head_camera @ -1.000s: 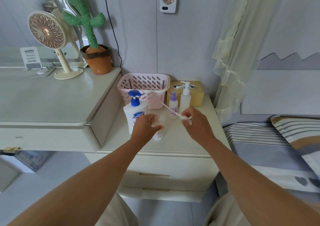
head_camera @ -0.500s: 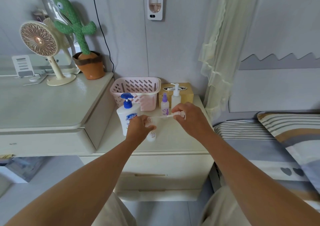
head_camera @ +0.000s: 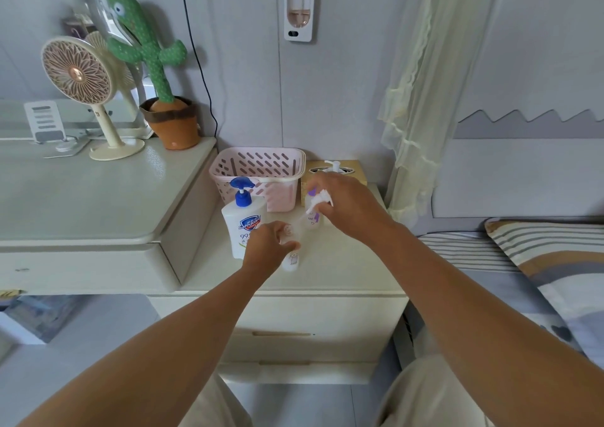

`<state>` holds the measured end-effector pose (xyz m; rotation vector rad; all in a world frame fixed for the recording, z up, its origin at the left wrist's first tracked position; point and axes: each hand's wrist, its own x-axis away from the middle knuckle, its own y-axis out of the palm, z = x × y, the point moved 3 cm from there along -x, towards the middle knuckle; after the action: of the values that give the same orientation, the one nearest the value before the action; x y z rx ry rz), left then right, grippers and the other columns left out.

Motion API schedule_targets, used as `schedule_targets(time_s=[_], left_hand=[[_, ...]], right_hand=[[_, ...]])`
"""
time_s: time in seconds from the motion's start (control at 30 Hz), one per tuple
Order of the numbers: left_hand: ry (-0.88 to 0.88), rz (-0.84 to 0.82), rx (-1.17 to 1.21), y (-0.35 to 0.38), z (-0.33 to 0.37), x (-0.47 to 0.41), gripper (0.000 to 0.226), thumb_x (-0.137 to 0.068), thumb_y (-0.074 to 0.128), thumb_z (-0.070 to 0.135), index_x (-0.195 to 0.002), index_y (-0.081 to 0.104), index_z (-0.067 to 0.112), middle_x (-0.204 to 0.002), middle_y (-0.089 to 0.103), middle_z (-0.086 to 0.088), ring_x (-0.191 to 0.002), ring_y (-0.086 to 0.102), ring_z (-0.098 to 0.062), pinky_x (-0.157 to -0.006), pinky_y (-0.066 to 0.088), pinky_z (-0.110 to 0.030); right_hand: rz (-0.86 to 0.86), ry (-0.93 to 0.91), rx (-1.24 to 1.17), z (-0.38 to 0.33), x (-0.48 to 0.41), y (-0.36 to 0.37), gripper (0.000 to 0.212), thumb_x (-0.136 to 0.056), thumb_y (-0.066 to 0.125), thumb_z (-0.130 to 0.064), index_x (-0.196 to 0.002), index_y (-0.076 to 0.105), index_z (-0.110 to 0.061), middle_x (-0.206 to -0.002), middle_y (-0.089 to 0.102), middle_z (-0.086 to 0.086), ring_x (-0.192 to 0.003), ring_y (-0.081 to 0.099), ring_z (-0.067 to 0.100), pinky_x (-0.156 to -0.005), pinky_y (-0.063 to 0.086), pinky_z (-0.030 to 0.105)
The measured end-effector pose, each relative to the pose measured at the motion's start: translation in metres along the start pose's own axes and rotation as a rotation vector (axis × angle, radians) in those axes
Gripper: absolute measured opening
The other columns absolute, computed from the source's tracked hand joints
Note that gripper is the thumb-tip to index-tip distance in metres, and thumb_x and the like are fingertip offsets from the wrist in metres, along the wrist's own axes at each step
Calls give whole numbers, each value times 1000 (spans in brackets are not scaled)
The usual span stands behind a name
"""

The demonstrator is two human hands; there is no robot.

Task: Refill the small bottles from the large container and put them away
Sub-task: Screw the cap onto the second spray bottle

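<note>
Since the earlier frames the right hand (head_camera: 349,204) has been carried up and back, away from the left hand (head_camera: 268,247), toward the front right corner of the pink slotted plastic basket (head_camera: 258,167). White plastic pump head (head_camera: 319,199), with its thin dip tube, is pinched in the right-hand fingers. The tube was previously held almost level between the two hands; it is now seen slanting down and left toward the bottle mouth. Tube tip is blurred, so whether it is fully clear of the neck cannot be told.

Small clear plastic bottle (head_camera: 292,259), with a cartoon label, is gripped round its upper part by the curled left hand. It stands on the cream bedside cabinet top (head_camera: 343,263), in front of the basket. Long axis vertical, mouth up, base on the surface.

Judged: bottle opened and ready for filling; refill not yet begun. Large white soap bottle with blue pump (head_camera: 243,227) stands untouched just in front of the basket's left half, beside the left hand. Small purple-capped spray bottle (head_camera: 313,219) stands below the right hand, by the basket's front right corner.
</note>
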<state>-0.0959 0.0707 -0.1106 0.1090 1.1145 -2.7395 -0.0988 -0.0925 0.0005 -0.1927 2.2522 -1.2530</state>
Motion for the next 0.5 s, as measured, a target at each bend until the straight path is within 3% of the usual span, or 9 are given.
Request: schedule_targets(time_s=[0.13,0.33,0.43,0.5], left_hand=[[11,-12,36,4,1,-1,46,-74,80,27,-115,65,12,-100,68,0,-86,61,-12,-75,44,-22],[34,-35,71,5,0,-4,45,-72,82,25,-113,66,13,-100,69,1,-86,62,-12,-74,45,-20],[17,-21,114,7,-4,-4,46,-71,83,27,-111,66,14,-98,68,3,-88,64,-12,-78,49,-21],[-4,-17,143,8,-7,-5,44,-70,83,29,-107,65,15,-95,67,6,-87,63,-10,-73,47,-15]], right_hand=[[46,26,-102,-4,-10,10,32,-78,71,-16,-105,54,-21,-87,59,-6,-77,58,14,-63,47,25],[26,133,-196,9,-10,44,39,-74,75,-17,-109,57,-18,-94,66,-2,-78,62,15,-70,50,30],[45,179,-223,17,-9,57,26,-72,77,-19,-84,55,-27,-72,56,-15,-67,55,8,-62,42,26],[17,192,-249,21,-10,66,24,-69,80,-20,-80,59,-24,-70,57,-14,-65,55,7,-62,44,26]])
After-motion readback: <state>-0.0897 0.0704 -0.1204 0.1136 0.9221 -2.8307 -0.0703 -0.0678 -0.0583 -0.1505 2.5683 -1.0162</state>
